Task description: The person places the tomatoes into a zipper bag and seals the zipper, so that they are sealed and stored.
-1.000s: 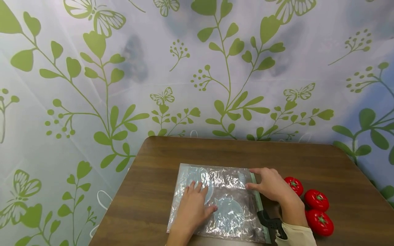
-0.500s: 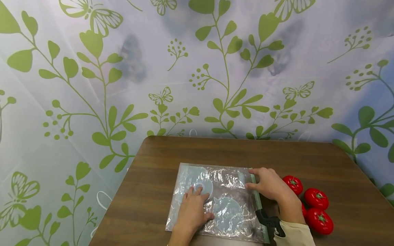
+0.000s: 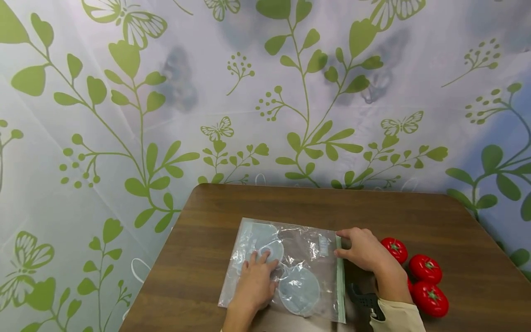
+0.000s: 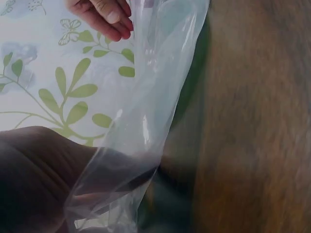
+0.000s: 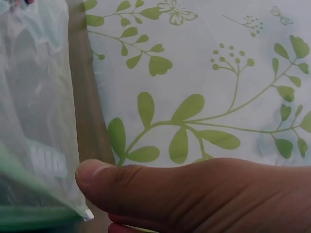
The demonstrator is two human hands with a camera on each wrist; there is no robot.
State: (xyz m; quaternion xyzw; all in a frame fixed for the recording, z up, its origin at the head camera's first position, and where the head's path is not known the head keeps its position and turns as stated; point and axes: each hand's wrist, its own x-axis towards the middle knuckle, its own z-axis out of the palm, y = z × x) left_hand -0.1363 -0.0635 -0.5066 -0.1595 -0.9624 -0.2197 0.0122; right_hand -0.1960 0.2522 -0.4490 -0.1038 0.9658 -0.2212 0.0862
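Observation:
A clear zip bag [image 3: 300,240] with a pale green zip strip [image 3: 341,295] lies across the table. Inside show flat pale blue pieces: a large round one [image 3: 299,290] at the front and a smaller disc [image 3: 271,252] with a raised middle. My left hand [image 3: 253,281] rests on the bag's left half, fingertips at the smaller disc. In the left wrist view the film [image 4: 146,111] stands up in a fold across that hand. My right hand [image 3: 361,248] is at the strip's far corner, thumb and forefinger apart; in the right wrist view the thumb [image 5: 112,182] overlaps the bag's edge.
Several red tomatoes [image 3: 426,269] sit right of my right forearm. A black strap or mount [image 3: 365,299] is on the right wrist. The brown wooden table [image 3: 315,200] ends at a leaf-patterned backdrop [image 3: 249,92].
The zip-strip side of the bag has swung left at its near end, and the film has smoothed out. My left hand has shifted slightly left; the right hand has hardly moved.

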